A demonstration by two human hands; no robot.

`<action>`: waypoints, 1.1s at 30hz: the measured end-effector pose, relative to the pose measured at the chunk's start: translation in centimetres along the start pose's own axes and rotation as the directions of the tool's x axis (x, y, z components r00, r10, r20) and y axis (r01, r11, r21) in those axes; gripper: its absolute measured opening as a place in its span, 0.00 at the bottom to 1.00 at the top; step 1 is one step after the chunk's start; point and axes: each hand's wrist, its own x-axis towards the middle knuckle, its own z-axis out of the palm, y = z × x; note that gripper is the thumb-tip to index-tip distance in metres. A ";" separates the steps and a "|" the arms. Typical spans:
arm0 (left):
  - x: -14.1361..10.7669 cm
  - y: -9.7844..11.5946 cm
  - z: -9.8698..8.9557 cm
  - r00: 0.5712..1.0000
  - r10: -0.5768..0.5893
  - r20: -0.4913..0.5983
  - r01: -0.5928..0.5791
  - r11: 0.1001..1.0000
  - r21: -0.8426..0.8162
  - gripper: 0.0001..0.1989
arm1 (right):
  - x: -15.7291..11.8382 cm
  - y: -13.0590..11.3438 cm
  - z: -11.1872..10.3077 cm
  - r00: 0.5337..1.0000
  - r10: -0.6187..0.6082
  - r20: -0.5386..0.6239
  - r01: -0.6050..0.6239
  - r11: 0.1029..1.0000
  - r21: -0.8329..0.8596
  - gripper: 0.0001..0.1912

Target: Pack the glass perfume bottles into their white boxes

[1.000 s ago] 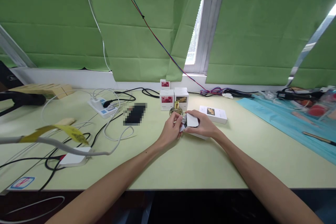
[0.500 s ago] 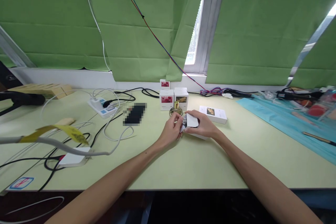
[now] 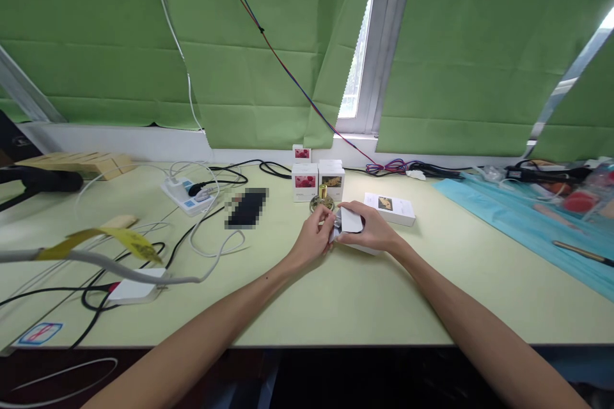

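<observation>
One left hand [image 3: 314, 233]: thumb and fingers drawn together in a pinch on a small, shiny grey piece [image 3: 338, 221], which is too small and too covered to identify.
Right hand [image 3: 372, 226]: curved around a white cardboard box [image 3: 352, 221], thumb on the near side, fingers over the far side.
White cardboard box: between the two hands, at the middle of the desk, its left end at the left hand's fingertips; whether it touches the desktop cannot be told.
Gold cap: a shiny cylinder on a round, clear-looking bottle [image 3: 321, 203], which stands just beyond the left hand's fingers and is partly hidden by them.
Flower boxes: behind the bottle, a white box with a pink flower picture [image 3: 305, 183] stands beside a white box with a yellow flower picture [image 3: 332, 183]; a smaller white box with a pink picture [image 3: 302, 154] shows above the pink one.
Flat box: a white oblong box with a yellow flower picture [image 3: 389, 209] lies beyond the right hand, to its right.
Dark rectangle: a black, pixel-blurred flat object [image 3: 248, 209] lies left of the boxes.
Power strip: a white and blue block [image 3: 188, 198] with plugs in it, farther left among black and white cables.
Blue sheet: pale blue, smooth material [image 3: 499, 217] spread at the right, a slim dark-and-gold stick [image 3: 582, 252] on it.
Desk: pale yellow-green top [image 3: 336, 313] beneath everything.
Curtains: plain green fabric [image 3: 268, 77] along the back, crossed by thin red and blue wires.
</observation>
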 end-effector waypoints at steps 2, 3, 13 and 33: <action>0.0 0.0 -0.1 1.000 -0.002 0.004 0.002 1.000 0.000 0.18 | 0.0 0.0 0.0 1.000 -0.003 0.000 0.003 1.000 0.003 0.32; 0.0 0.0 -0.1 1.000 -0.002 0.006 0.002 1.000 -0.002 0.18 | 0.0 0.1 0.0 1.000 -0.003 0.002 0.003 1.000 0.002 0.31; 0.4 -0.6 -0.2 1.000 0.002 0.000 -0.002 0.999 -0.035 0.18 | 0.0 0.0 0.0 1.000 -0.009 0.010 0.009 1.000 0.010 0.31; 0.3 -0.5 -0.3 1.000 -0.018 0.011 0.018 0.999 -0.045 0.20 | -0.1 -0.1 0.1 1.000 -0.018 0.001 0.018 1.000 0.006 0.32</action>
